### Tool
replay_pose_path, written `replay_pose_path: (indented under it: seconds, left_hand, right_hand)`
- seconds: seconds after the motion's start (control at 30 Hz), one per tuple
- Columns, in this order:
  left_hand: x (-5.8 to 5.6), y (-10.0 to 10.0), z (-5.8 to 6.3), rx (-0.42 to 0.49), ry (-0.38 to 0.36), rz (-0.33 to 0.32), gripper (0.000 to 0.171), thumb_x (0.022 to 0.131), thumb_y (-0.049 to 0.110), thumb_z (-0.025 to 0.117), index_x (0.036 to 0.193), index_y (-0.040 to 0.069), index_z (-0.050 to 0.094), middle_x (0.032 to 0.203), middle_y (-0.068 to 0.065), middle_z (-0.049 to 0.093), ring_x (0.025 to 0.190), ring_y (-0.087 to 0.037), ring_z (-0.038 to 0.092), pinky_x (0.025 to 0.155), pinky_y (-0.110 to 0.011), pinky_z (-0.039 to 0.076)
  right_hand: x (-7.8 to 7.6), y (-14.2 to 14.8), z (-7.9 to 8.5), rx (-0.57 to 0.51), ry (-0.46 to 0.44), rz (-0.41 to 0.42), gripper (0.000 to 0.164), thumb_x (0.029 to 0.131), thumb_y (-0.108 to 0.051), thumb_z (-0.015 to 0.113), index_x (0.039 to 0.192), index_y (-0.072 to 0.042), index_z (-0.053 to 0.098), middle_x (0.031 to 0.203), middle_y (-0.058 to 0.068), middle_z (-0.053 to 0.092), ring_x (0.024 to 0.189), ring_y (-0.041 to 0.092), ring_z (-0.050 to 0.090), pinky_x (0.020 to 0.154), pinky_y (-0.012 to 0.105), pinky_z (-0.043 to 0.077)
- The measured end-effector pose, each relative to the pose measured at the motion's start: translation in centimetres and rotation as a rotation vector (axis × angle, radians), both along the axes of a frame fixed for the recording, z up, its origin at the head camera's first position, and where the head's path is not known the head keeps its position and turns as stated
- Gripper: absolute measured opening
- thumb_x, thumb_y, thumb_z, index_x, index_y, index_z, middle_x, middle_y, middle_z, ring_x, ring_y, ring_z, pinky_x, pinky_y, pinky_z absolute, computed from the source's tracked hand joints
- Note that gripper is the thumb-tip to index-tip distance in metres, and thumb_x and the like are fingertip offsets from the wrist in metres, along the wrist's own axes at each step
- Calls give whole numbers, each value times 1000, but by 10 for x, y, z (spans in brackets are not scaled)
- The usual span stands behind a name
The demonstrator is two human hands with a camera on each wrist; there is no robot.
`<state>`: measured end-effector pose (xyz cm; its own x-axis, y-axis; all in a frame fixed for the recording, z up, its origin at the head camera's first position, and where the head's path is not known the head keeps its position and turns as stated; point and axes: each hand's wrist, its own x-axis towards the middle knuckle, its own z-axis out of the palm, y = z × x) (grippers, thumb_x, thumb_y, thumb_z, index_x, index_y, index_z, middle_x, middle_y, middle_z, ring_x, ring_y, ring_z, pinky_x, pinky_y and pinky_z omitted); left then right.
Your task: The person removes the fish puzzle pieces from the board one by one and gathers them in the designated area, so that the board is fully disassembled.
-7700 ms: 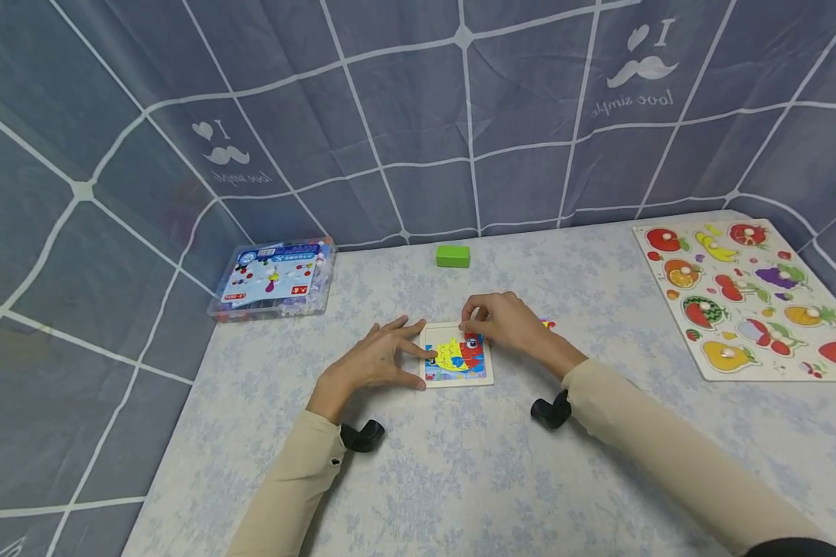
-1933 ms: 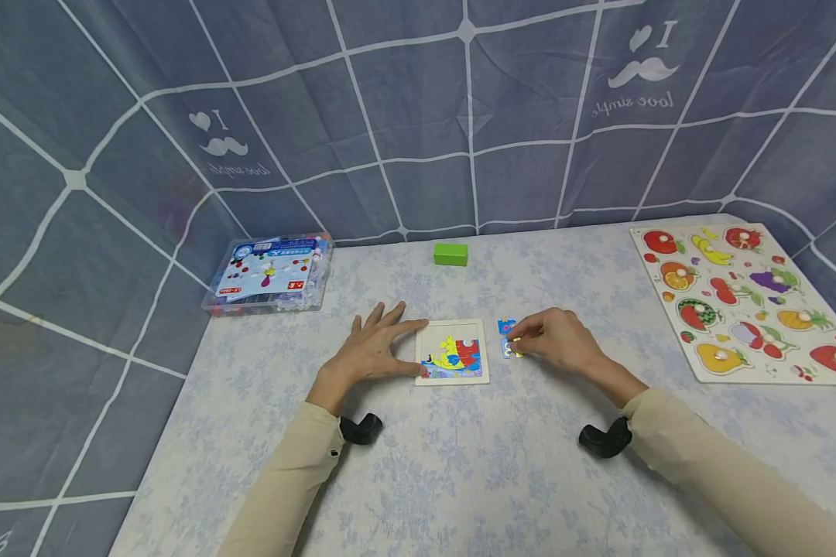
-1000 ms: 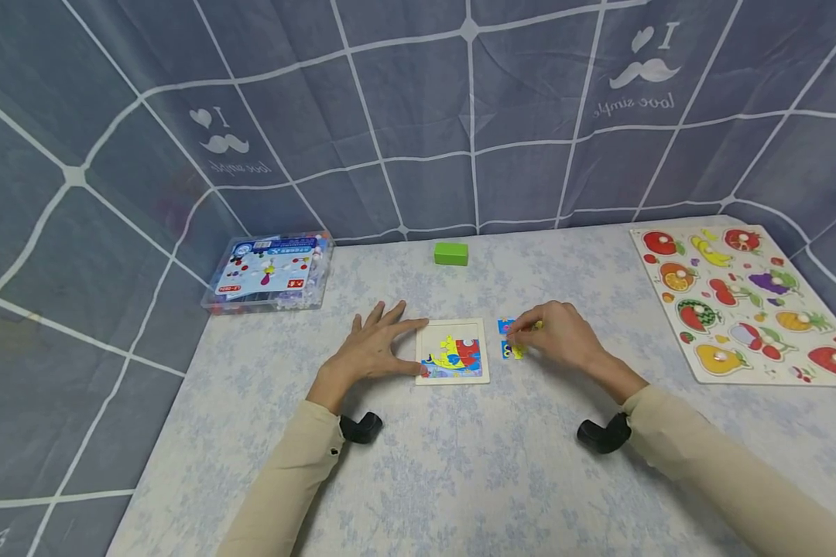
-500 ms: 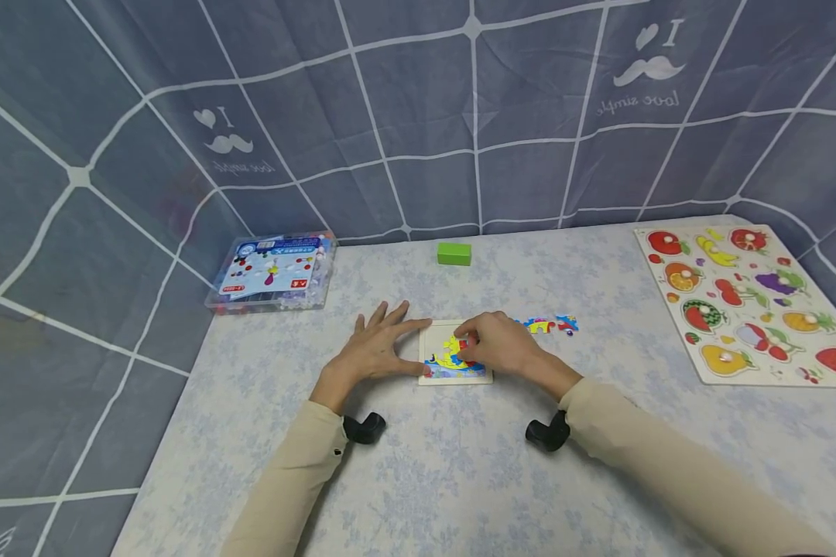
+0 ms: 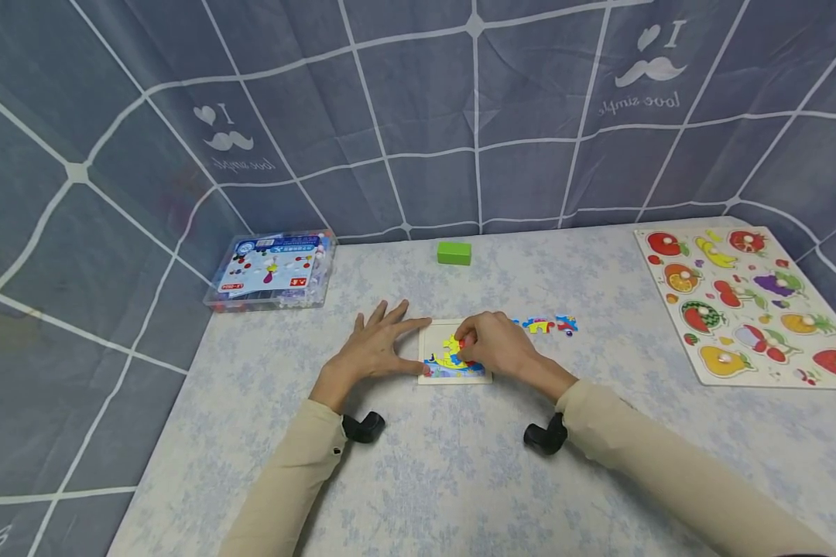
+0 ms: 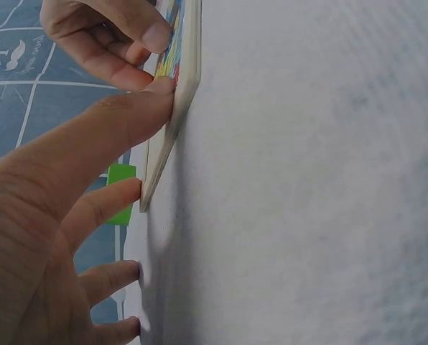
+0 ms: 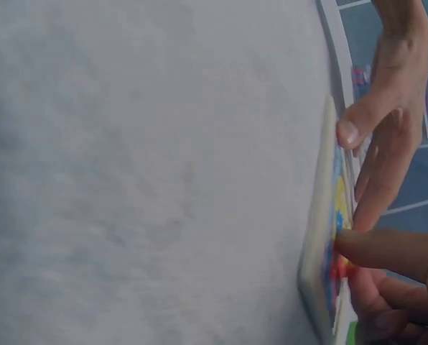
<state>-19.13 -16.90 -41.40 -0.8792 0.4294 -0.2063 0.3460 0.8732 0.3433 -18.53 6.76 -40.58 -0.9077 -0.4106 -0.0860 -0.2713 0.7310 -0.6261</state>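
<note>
A small wooden jigsaw puzzle board (image 5: 428, 381) lies on the table, its lower part filled with yellow, red and blue pieces and its upper part bare. My left hand (image 5: 372, 357) steadies its left side with spread fingers: the thumb rests on the lower left corner, the index fingertip at the upper left. In the left wrist view the thumb (image 6: 128, 118) lies over the frame's edge. Over the right half of the board, my right hand (image 5: 505, 340) pinches a red puzzle piece (image 7: 336, 270) between thumb and fingers, mostly covered by them.
Several loose puzzle pieces (image 5: 538, 326) lie right of the board, partly behind the right hand. A green block (image 5: 454, 253) stands behind it. At the back left is a clear plastic box (image 5: 272, 271); a fruit puzzle board (image 5: 748, 309) lies at the right.
My right hand has moved left from the loose pieces onto the board, and hardly shifts over the last half second. The left hand keeps its place at the board's left side.
</note>
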Motion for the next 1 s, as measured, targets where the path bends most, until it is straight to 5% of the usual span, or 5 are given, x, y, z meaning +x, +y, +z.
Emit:
replay_pose_path:
  seconds: [0.5,0.77,1.0]
  left_hand:
    - [1,1,1,-1,0,4,87,74,66,74,149,35,44,163,-9,16,148,-43,5,110,-72,4]
    - [0,1,0,3,-5,7,87,74,66,74,149,35,44,163,-9,16,148,-43,5,110,-72,4]
    - [1,1,1,3,-4,5,86,74,65,74,149,35,44,163,-10,16,148,-42,4,110,-72,3]
  right_hand:
    - [9,-1,-6,-93,68,-47,18,81,-8,78,98,-3,73,74,-3,62,68,11,55,62,27,46]
    - [10,-1,-6,-71,100,-45,21,79,-12,83,97,-6,74,91,4,62,78,15,54,68,29,47]
    - [12,-1,-6,-139,120,-57,14,84,-13,77,96,-12,71,92,-1,69,70,9,58,63,28,49]
